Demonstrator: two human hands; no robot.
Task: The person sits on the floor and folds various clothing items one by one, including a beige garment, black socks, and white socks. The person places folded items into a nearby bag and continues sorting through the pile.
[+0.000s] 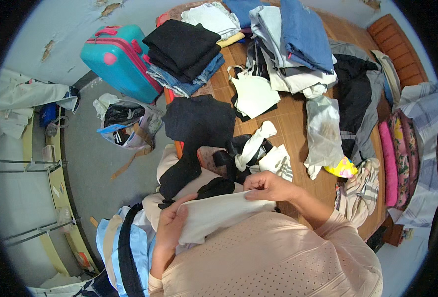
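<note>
A white cloth garment (218, 214) is stretched between my two hands, close against my body. My left hand (172, 225) grips its left end, thumb on top. At the upper right corner my right hand (271, 189) pinches the edge between thumb and fingers. What kind of garment it is cannot be made out. Just beyond it, a small black cloth (215, 188) lies over my lap. A dark garment (199, 119) spreads from the wooden surface's edge down onto my leg. Near my right hand lie a rolled white cloth (256, 146) and a folded striped white cloth (277, 162).
Folded black clothes (182, 47) and stacked jeans (305, 37) stand at the back. A teal suitcase (112, 54) and an open plastic bag (125, 121) are on the floor at left. A clear plastic bag (323, 131) and a grey-black jacket (355, 94) lie right. Blue clothing (137, 252) hangs at lower left.
</note>
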